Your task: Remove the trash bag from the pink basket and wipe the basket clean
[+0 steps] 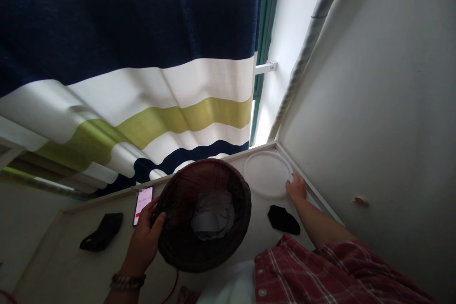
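- Far left, a crumpled black piece, cloth or bag, you can't quite tell which (101, 232), lies loose on the white tabletop with a raised edge (76, 266).
- Next, a slim phone with a lit pinkish screen (143, 203) lies face up near that far edge, beside your fingers; face up, presumably, so its display can be read.
- Now your left hand (147, 228), closed on the rim of a dark brown round bin (203, 259), thumb along the near side, fingers round the outside. It's a one-sided hold, likely chosen to steer the tilt.
- And there's the bin, mid-view and in front of you, its mouth tipped your way, which lets you look straight in at the crumpled pale paper-like wad (213, 216).
- Right of it, a thin white ring, probably plastic (270, 196), lies by the tabletop's corner, apart from the bin.
- Below the ring, a flat black cloth-like piece (284, 220), touched by neither hand.
- Finally your right hand (298, 188), barely open, thumb and fingers apparently pinching the ring's right edge, perhaps because that side is closest to your arm.
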The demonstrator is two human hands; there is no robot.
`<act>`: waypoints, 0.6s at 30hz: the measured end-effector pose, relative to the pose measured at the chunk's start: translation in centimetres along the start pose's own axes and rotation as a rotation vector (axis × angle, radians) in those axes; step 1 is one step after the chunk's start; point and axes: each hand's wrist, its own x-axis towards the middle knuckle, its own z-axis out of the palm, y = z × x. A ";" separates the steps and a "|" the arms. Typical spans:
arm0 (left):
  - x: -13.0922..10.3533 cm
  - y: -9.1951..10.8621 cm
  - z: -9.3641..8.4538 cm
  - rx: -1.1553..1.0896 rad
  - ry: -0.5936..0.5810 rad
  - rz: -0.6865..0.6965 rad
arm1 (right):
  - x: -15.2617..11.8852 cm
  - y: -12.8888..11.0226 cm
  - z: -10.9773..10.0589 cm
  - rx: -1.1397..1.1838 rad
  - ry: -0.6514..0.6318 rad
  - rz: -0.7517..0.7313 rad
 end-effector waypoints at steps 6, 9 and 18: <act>0.0 -0.3 0.1 -0.036 -0.007 0.011 | -0.2 0.0 0.5 -0.114 -0.069 -0.013; -0.1 -0.1 0.1 -0.045 -0.007 0.023 | -0.3 0.1 0.9 -0.148 -0.070 -0.036; -0.6 0.2 0.0 -0.055 0.023 0.077 | 1.1 1.3 2.3 -0.241 -0.119 -0.064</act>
